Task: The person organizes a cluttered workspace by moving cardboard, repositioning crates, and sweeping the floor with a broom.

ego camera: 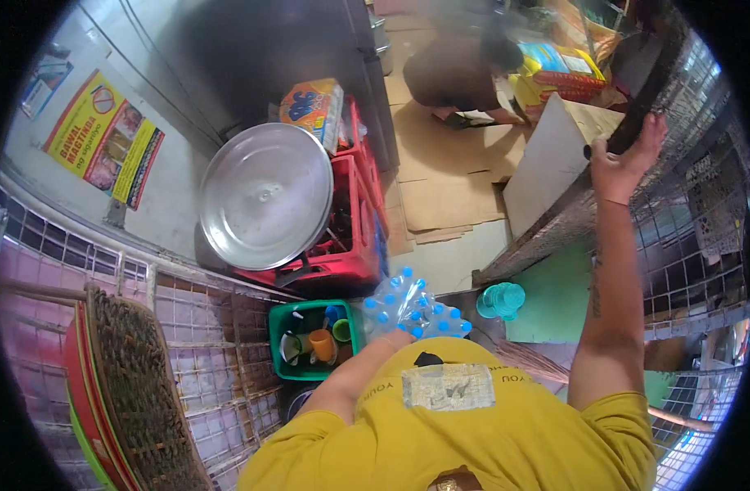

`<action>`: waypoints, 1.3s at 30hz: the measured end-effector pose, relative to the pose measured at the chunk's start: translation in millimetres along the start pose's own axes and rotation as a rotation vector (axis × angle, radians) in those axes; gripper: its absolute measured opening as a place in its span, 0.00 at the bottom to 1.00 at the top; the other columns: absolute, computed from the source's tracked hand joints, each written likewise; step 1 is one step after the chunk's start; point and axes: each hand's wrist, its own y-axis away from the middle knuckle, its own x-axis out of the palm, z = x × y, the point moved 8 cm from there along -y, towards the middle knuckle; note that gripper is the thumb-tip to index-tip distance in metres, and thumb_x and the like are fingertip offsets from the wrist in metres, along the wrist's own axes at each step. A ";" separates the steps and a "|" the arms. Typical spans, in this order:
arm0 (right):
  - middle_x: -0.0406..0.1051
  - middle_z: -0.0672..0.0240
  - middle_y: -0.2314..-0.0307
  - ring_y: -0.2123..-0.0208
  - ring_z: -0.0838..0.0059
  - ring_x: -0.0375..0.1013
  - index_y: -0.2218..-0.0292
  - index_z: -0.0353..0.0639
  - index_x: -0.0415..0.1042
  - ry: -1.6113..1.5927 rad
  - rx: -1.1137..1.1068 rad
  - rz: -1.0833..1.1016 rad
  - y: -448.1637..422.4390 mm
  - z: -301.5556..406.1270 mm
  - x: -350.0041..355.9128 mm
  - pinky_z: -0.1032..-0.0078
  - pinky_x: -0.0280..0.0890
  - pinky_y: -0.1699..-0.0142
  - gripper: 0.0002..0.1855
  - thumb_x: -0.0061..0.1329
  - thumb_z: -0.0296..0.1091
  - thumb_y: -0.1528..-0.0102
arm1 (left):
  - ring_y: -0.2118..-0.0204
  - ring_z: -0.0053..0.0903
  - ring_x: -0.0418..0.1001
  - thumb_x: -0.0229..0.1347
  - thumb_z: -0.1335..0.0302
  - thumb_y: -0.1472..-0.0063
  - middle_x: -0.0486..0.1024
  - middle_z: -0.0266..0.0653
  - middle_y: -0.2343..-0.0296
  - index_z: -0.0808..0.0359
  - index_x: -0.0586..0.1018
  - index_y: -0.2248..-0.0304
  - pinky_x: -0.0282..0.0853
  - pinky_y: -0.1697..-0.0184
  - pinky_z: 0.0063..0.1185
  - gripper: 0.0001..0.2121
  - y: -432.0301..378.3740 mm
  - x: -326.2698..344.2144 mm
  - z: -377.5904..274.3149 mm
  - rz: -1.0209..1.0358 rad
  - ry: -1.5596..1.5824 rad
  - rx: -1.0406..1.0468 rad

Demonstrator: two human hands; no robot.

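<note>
My right hand (629, 161) is raised on the right, its thumb and fingers spread around the edge of a dark wooden beam (642, 101). My left hand (401, 337) is low in front of my body, mostly hidden by my yellow shirt (448, 442). It is at the near side of a clear plastic-wrapped pack of bottles with blue caps (412, 301); its fingers cannot be seen. Left of the pack stands a green plastic basin (275, 340) holding an orange cup (321, 345), a green cup (341, 330) and other cups.
Red bottle crates (363, 245) carry a large round metal lid (264, 193) and a printed plastic pack (313, 113). Ahead, a person (451, 77) crouches on flattened cardboard (448, 202) near a yellow sack (553, 70). A teal plastic container (501, 301) and a stick broom (531, 359) lie right. Wire mesh (212, 362) flanks me.
</note>
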 end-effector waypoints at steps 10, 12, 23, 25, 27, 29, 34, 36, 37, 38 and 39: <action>0.46 0.43 0.43 0.37 0.49 0.42 0.42 0.29 0.44 0.035 -0.099 0.131 5.4 0.0 21.4 0.58 0.39 0.33 0.51 0.61 0.30 0.60 | 0.48 0.45 0.68 0.45 0.55 0.40 0.71 0.46 0.52 0.52 0.75 0.52 0.64 0.47 0.42 0.20 10.8 3.1 32.0 -0.004 0.092 -0.048; 0.46 0.42 0.43 0.38 0.47 0.43 0.42 0.28 0.45 0.017 -0.115 0.112 5.3 -5.6 19.7 0.57 0.39 0.34 0.52 0.61 0.32 0.61 | 0.47 0.45 0.67 0.45 0.55 0.40 0.71 0.45 0.52 0.51 0.74 0.51 0.63 0.47 0.43 0.20 11.3 6.9 33.2 -0.042 0.103 -0.017; 0.42 0.46 0.42 0.36 0.54 0.39 0.40 0.30 0.37 -0.104 -0.083 0.105 16.5 -10.5 27.2 0.61 0.35 0.33 0.56 0.62 0.30 0.61 | 0.46 0.44 0.65 0.44 0.57 0.40 0.71 0.45 0.51 0.49 0.74 0.51 0.63 0.46 0.42 0.20 26.9 -15.0 24.9 -0.002 0.132 -0.043; 0.42 0.46 0.42 0.36 0.55 0.39 0.40 0.30 0.37 -0.160 -0.028 0.131 19.0 -18.2 29.2 0.62 0.35 0.33 0.56 0.62 0.31 0.60 | 0.46 0.44 0.65 0.45 0.57 0.40 0.71 0.45 0.51 0.50 0.74 0.51 0.63 0.46 0.41 0.20 22.3 -16.6 19.1 0.049 0.178 -0.055; 0.42 0.47 0.42 0.36 0.55 0.40 0.40 0.30 0.37 -0.156 -0.009 0.150 22.5 -22.3 27.7 0.63 0.35 0.33 0.56 0.61 0.30 0.60 | 0.46 0.45 0.65 0.46 0.58 0.40 0.71 0.45 0.52 0.52 0.75 0.51 0.63 0.46 0.41 0.19 18.5 -22.6 18.1 0.107 0.283 -0.097; 0.42 0.47 0.42 0.36 0.55 0.40 0.41 0.31 0.38 -0.099 -0.027 0.163 23.6 -19.7 25.1 0.62 0.36 0.33 0.55 0.62 0.30 0.60 | 0.47 0.45 0.66 0.46 0.59 0.40 0.71 0.46 0.52 0.55 0.75 0.52 0.63 0.46 0.41 0.19 8.5 -24.7 12.3 0.079 0.157 -0.051; 0.43 0.49 0.42 0.37 0.54 0.41 0.41 0.32 0.40 -0.040 -0.076 0.152 12.4 -3.8 26.0 0.59 0.37 0.33 0.54 0.62 0.29 0.61 | 0.48 0.45 0.69 0.46 0.60 0.40 0.72 0.47 0.53 0.58 0.76 0.54 0.65 0.48 0.41 0.18 -11.2 -17.1 25.2 0.062 0.028 -0.009; 0.44 0.48 0.42 0.37 0.52 0.43 0.41 0.34 0.41 -0.077 -0.086 0.145 14.3 -7.1 22.6 0.58 0.38 0.33 0.53 0.62 0.30 0.60 | 0.49 0.45 0.70 0.46 0.61 0.40 0.73 0.47 0.53 0.58 0.76 0.54 0.66 0.48 0.42 0.18 1.2 -26.6 15.4 0.063 0.123 -0.059; 0.45 0.48 0.42 0.38 0.52 0.45 0.41 0.35 0.45 -0.026 -0.084 0.121 8.9 2.0 23.2 0.58 0.41 0.34 0.51 0.62 0.31 0.59 | 0.49 0.45 0.70 0.46 0.61 0.40 0.73 0.47 0.53 0.58 0.76 0.53 0.66 0.48 0.41 0.18 2.0 -17.9 26.3 0.047 0.237 -0.075; 0.46 0.48 0.42 0.39 0.52 0.48 0.42 0.35 0.48 -0.008 -0.059 0.092 10.1 17.5 27.5 0.57 0.44 0.35 0.49 0.63 0.32 0.59 | 0.49 0.45 0.70 0.46 0.61 0.40 0.73 0.46 0.53 0.57 0.76 0.53 0.67 0.49 0.41 0.18 6.6 -2.5 48.3 0.018 0.363 -0.122; 0.50 0.48 0.45 0.42 0.52 0.52 0.43 0.39 0.53 0.279 -0.099 0.100 -4.5 40.5 9.5 0.57 0.50 0.37 0.43 0.61 0.32 0.56 | 0.49 0.44 0.70 0.46 0.61 0.40 0.73 0.46 0.53 0.57 0.76 0.53 0.67 0.49 0.41 0.18 -6.8 -1.4 41.3 0.001 0.276 -0.076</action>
